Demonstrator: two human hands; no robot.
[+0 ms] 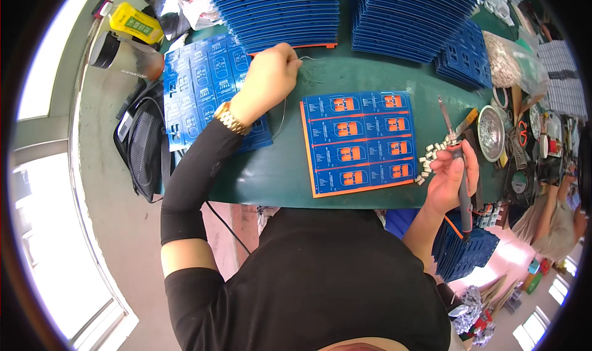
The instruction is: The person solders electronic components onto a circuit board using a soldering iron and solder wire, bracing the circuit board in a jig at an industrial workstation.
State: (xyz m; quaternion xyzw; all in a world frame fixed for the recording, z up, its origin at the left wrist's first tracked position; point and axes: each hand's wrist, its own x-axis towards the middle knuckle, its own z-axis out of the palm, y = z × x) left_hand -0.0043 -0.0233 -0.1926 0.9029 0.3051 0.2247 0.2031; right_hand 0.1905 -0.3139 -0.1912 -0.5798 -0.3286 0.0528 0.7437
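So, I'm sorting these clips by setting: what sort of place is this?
Most likely an electronics assembly workbench in a workshop. The right hand holds a soldering iron beside a blue circuit-board panel, the left hand pulls thin solder wire, and tall stacks of blue panels line the green table.

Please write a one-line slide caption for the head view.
Left hand pinches thin wire, right hand holds soldering iron beside blue circuit panel.

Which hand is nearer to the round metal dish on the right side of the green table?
The right hand. It holds a soldering iron just left of the round metal dish. The left hand is far across the table, beyond the blue circuit panel.
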